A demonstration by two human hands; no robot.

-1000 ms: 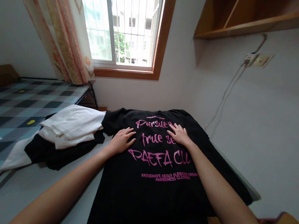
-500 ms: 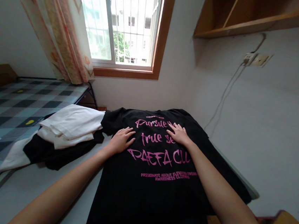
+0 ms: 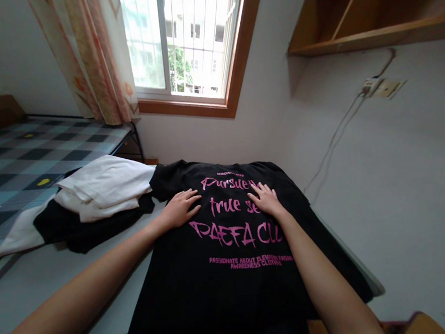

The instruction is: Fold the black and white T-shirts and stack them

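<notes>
A black T-shirt [image 3: 227, 292] with pink lettering lies spread over the light table [image 3: 102, 310], its collar end toward the window and its hem at the near edge. My left hand [image 3: 181, 207] rests flat on the shirt's left side, beside the lettering, fingers apart. On the right part of the print lies my right hand [image 3: 265, 199], also flat with spread fingers, covering some letters. Neither hand grips the cloth. Left of the shirt, folded white cloth [image 3: 108, 183] sits on top of black cloth [image 3: 95, 232].
A bed with a checkered cover [image 3: 55, 146] stands at the left, near a curtain [image 3: 97, 58] and a barred window. On the right are a wall, a socket [image 3: 386, 88] with hanging cables, and a wooden shelf [image 3: 375, 36] above.
</notes>
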